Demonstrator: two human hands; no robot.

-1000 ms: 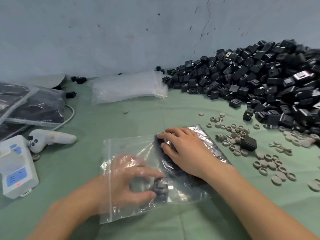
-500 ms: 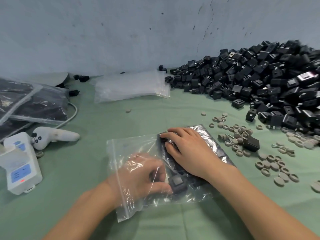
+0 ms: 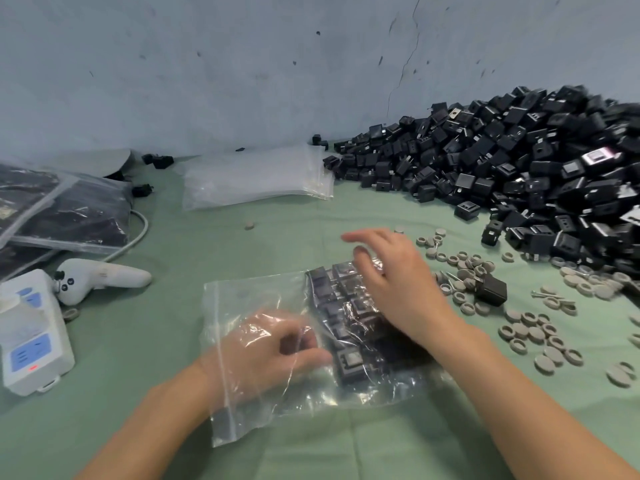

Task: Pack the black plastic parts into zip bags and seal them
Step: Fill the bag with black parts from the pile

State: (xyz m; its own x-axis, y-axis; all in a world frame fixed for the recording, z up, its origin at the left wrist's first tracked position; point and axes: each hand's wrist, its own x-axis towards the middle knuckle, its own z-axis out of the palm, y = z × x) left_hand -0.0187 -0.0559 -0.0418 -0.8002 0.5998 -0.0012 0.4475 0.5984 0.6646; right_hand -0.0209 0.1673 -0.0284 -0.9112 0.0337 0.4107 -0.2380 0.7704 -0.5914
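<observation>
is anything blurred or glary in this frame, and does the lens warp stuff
In the head view the right hand is motion-blurred at the fingers; white glare streaks on the zip bag veil the left hand inside it; the black parts pile goes soft toward the right edge; the base of the wall looks bowed by the wide lens; light soft, shadows faint.

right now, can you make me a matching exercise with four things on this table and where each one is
Things:
1. left hand
2. stack of empty bags
3. controller
4. grey rings

Places:
a. beside the white box, far left
b. inside the zip bag
c. scattered right of the zip bag
d. just left of the black pile

Pairs: 1-b, 2-d, 3-a, 4-c
</observation>
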